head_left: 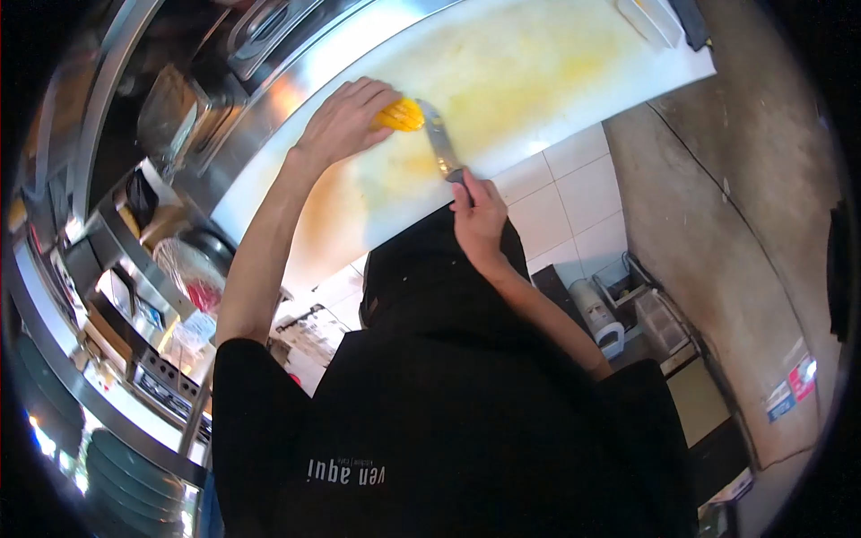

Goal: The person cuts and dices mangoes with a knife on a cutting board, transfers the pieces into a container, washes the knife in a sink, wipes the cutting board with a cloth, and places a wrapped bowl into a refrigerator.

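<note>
Fingers (475,186) round knife (439,140), tip seemingly forward-left

At upper centre, the left hand (352,115) partly hides the yellow piece (401,115). The frame's top crops the board (520,76).

Glare whitens the steel strip (345,45) beside the brightly lit table (520,72); fisheye distortion bends the edges, corners turn black, and the knife blade (437,134) looks slightly blurred.

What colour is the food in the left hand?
The food is yellow-orange, in the head view.
</note>
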